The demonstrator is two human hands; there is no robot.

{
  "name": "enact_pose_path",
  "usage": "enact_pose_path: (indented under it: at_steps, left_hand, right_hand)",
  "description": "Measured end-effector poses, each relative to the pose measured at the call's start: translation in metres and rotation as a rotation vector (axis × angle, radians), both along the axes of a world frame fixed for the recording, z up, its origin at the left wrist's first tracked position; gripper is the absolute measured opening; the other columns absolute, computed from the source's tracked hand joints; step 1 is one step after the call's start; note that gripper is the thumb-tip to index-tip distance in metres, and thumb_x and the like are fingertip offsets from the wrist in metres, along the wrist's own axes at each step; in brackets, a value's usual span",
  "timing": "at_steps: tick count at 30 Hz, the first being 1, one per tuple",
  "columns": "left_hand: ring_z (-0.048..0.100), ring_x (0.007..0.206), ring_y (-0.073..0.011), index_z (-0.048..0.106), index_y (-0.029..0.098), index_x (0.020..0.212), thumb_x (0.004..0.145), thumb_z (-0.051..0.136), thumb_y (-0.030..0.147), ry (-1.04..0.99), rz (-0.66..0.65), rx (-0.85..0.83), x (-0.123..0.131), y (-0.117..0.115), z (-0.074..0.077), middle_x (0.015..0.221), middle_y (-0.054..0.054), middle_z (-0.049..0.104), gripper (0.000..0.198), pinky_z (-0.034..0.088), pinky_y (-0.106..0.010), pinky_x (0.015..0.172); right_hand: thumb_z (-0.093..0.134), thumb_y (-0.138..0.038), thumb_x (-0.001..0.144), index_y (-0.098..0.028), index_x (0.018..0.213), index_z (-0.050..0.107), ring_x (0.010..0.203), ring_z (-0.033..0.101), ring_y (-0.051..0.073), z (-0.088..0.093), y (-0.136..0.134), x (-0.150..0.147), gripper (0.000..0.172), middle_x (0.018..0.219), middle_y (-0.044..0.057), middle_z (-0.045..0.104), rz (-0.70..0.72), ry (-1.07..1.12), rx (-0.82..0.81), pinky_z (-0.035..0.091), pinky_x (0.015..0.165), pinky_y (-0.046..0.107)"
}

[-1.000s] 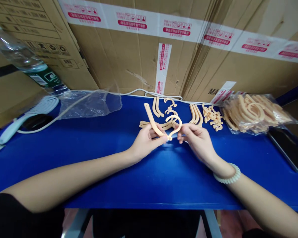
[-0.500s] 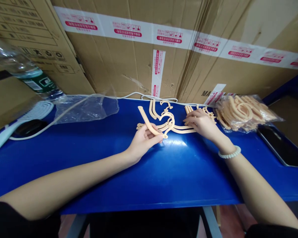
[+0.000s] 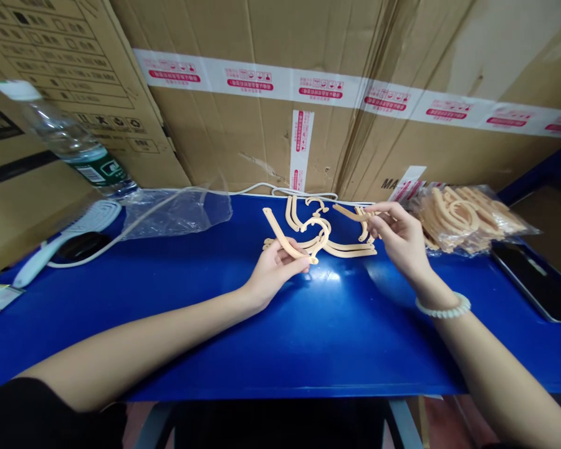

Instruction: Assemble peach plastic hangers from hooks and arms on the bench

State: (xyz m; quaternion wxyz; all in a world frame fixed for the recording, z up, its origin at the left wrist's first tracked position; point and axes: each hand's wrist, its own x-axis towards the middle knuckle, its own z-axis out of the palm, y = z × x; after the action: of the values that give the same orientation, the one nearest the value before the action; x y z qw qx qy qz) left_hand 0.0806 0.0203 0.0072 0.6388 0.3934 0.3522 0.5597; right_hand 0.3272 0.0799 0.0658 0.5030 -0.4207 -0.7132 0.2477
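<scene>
Peach curved plastic hanger arm (image 3: 280, 237) pinched in left hand (image 3: 273, 269), hook end resting on blue table (image 3: 243, 324).
Its long axis ran up-left; right hand (image 3: 402, 240), just right, gripped another thin peach strip (image 3: 350, 214) above loose pile (image 3: 346, 248).

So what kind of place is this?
Probably a small packing or assembly workshop: taped cardboard boxes stand behind a blue worktable, and a bag of plastic parts waits beside loose ones.

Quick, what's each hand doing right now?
Left hand: closed on a peach curved plastic arm joined to a hook piece.
Right hand: closed on another peach curved strip, lifted off the blue table.
</scene>
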Motion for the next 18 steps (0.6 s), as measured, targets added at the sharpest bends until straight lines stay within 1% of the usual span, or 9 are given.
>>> enact_pose_path:
  at_steps: [2, 3, 5, 8, 10, 12, 14, 16, 18]
  left_hand:
    - [0.071, 0.074, -0.0140, 0.056, 0.017, 0.097, 0.066, 0.086, 0.014, -0.004, 0.005, 0.002, 0.000, 0.000, 0.000, 0.085, -0.001, 0.073, 0.043, 0.058, -0.028, 0.071]
    - [0.071, 0.074, -0.0142, 0.056, 0.017, 0.097, 0.067, 0.087, 0.015, -0.006, 0.004, 0.005, 0.000, 0.000, 0.000, 0.085, -0.001, 0.073, 0.043, 0.058, -0.028, 0.071]
    - [0.072, 0.075, -0.0153, 0.056, 0.016, 0.096, 0.067, 0.088, 0.018, -0.012, -0.004, 0.013, 0.000, 0.001, 0.000, 0.084, -0.001, 0.072, 0.043, 0.059, -0.029, 0.070]
    - [0.073, 0.078, -0.0166, 0.055, 0.016, 0.096, 0.066, 0.089, 0.018, -0.010, -0.008, 0.024, 0.001, 0.001, 0.000, 0.083, 0.000, 0.072, 0.045, 0.059, -0.028, 0.070]
    - [0.074, 0.081, -0.0171, 0.055, 0.016, 0.097, 0.065, 0.089, 0.018, -0.003, -0.009, 0.024, 0.000, 0.001, 0.001, 0.083, -0.001, 0.073, 0.046, 0.058, -0.027, 0.071]
    - [0.074, 0.084, -0.0179, 0.055, 0.017, 0.097, 0.066, 0.088, 0.018, 0.004, -0.012, 0.023, 0.000, 0.000, 0.001, 0.084, -0.001, 0.073, 0.046, 0.059, -0.028, 0.073]
    - [0.075, 0.086, -0.0189, 0.055, 0.017, 0.097, 0.066, 0.088, 0.019, 0.007, -0.016, 0.031, 0.000, 0.000, 0.001, 0.085, -0.001, 0.073, 0.046, 0.059, -0.029, 0.074]
    - [0.075, 0.086, -0.0192, 0.055, 0.017, 0.097, 0.067, 0.089, 0.021, 0.008, -0.021, 0.041, 0.000, 0.000, 0.000, 0.086, -0.001, 0.073, 0.046, 0.059, -0.030, 0.076]
    - [0.075, 0.087, -0.0192, 0.055, 0.017, 0.097, 0.068, 0.089, 0.021, 0.010, -0.029, 0.048, 0.000, 0.000, -0.001, 0.087, -0.001, 0.073, 0.045, 0.060, -0.031, 0.077]
  right_hand:
    - [0.072, -0.042, 0.090, -0.027, 0.104, 0.070, 0.077, 0.065, 0.019, 0.004, -0.018, -0.010, 0.020, 0.104, 0.005, 0.068, 0.041, 0.265, -0.149, 0.053, 0.064, 0.032]
    - [0.075, -0.042, 0.088, -0.028, 0.104, 0.069, 0.079, 0.067, 0.018, 0.004, -0.026, -0.015, 0.022, 0.109, 0.004, 0.069, 0.067, 0.367, -0.216, 0.054, 0.065, 0.031]
    - [0.079, -0.042, 0.085, -0.028, 0.103, 0.071, 0.086, 0.070, 0.019, 0.003, -0.038, -0.023, 0.025, 0.115, 0.004, 0.070, 0.113, 0.504, -0.348, 0.058, 0.074, 0.032]
    - [0.081, -0.043, 0.082, -0.026, 0.095, 0.074, 0.090, 0.071, 0.019, -0.003, -0.048, -0.031, 0.023, 0.110, 0.004, 0.073, 0.148, 0.620, -0.512, 0.058, 0.087, 0.036]
    - [0.084, -0.041, 0.079, -0.025, 0.092, 0.075, 0.086, 0.070, 0.018, -0.008, -0.052, -0.035, 0.022, 0.104, 0.004, 0.074, 0.152, 0.654, -0.557, 0.059, 0.087, 0.035]
    - [0.086, -0.036, 0.077, -0.026, 0.099, 0.074, 0.082, 0.069, 0.016, -0.012, -0.056, -0.039, 0.027, 0.103, 0.003, 0.073, 0.149, 0.639, -0.567, 0.059, 0.083, 0.033]
    - [0.086, -0.031, 0.077, -0.031, 0.111, 0.070, 0.081, 0.069, 0.015, -0.015, -0.058, -0.041, 0.038, 0.108, 0.001, 0.070, 0.142, 0.610, -0.558, 0.059, 0.080, 0.032]
    - [0.086, -0.028, 0.076, -0.037, 0.122, 0.062, 0.080, 0.070, 0.014, -0.017, -0.059, -0.043, 0.053, 0.113, -0.001, 0.066, 0.142, 0.606, -0.545, 0.060, 0.080, 0.033]
    - [0.088, -0.024, 0.073, -0.041, 0.131, 0.055, 0.081, 0.071, 0.015, -0.020, -0.058, -0.044, 0.068, 0.111, -0.002, 0.065, 0.164, 0.621, -0.554, 0.060, 0.082, 0.034]
